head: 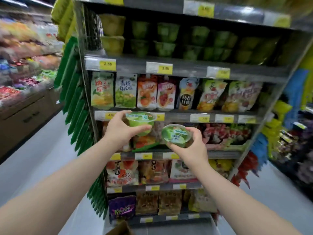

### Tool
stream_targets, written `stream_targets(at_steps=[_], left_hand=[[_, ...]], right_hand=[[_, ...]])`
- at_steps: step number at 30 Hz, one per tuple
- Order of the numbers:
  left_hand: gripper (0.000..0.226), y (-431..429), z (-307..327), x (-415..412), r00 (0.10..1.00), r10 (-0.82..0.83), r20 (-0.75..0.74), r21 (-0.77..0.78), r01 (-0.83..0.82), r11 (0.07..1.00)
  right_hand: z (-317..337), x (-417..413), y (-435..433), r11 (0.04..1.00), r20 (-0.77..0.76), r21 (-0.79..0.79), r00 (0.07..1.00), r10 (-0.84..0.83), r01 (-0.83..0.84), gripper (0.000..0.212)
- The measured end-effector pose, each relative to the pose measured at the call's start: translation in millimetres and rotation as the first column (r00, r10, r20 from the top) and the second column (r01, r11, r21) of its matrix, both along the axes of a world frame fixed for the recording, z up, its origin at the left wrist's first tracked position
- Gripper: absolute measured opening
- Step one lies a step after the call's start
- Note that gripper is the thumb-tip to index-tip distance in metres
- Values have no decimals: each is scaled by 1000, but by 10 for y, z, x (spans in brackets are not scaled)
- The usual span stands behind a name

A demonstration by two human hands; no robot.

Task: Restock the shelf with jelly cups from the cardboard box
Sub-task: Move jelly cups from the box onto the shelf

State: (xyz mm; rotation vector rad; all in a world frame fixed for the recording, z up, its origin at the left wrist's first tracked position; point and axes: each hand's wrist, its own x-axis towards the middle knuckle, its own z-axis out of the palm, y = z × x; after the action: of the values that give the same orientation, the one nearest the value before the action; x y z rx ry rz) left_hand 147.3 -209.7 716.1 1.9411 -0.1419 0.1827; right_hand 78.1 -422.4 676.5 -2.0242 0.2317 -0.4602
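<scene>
A grey shelf unit (189,70) fills the view. Stocked jelly cups (167,32) sit two high on an upper tier, with fruit-print pouches (147,92) below. Green packets (76,102) hang down its left side. A cardboard box (119,228) corner shows at the bottom edge. The left hand (118,131) grips an upright green jelly cup (140,123) by its side. The right hand (193,146), just beside it, curls round a second green cup (176,135), tilted lid toward the camera.

Left hand (118,131) gripping green jelly cup (141,122), right hand (191,146) gripping second cup (176,135), before stocked shelf (186,68)
</scene>
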Motion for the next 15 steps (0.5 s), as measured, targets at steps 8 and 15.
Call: stream_targets(at_steps=[8, 15], left_hand=[[83, -1137, 552, -232, 990, 4, 142, -85, 9, 996], [83, -1776, 951, 11, 977, 0, 214, -29, 6, 1000]], right_hand=[[666, -234, -1132, 999, 178, -35, 984, 7, -1, 68], [1114, 38, -1787, 998, 273, -58, 962, -18, 35, 91]])
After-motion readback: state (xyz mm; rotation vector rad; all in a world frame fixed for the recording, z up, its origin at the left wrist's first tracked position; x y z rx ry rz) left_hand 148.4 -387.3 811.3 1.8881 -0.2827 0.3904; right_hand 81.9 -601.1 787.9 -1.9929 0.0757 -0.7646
